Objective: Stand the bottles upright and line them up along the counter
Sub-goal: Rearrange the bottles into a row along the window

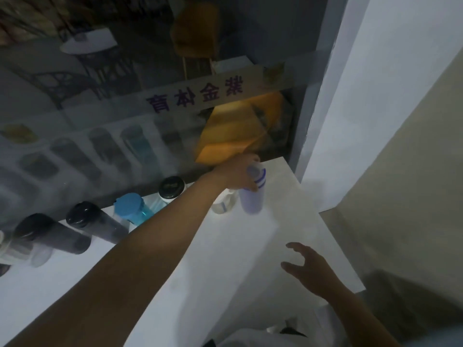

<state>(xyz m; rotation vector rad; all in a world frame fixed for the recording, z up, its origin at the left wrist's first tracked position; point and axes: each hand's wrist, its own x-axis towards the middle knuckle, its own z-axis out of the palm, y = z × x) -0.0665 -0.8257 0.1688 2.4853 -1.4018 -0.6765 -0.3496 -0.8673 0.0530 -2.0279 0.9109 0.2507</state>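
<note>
My left hand [240, 172] reaches far across the white counter [288, 221] and grips the top of a pale lilac bottle [251, 196] with blue bands, standing near the counter's far right end. Just left of it a clear pale bottle [224, 202] is partly hidden by my forearm. Along the glass stand a white bottle with a black lid [171, 187], a blue-capped clear bottle [131, 207] and two dark bottles [94, 220] [50, 232]. My right hand [309, 267] hovers open above the counter's near right corner, holding nothing.
A glass pane [125, 108] with purple lettering runs behind the bottles and reflects them. A white wall [375, 96] closes off the right end. Beyond the counter's right edge the floor [413, 184] drops away. More bottle shapes sit at the far left edge [7, 249].
</note>
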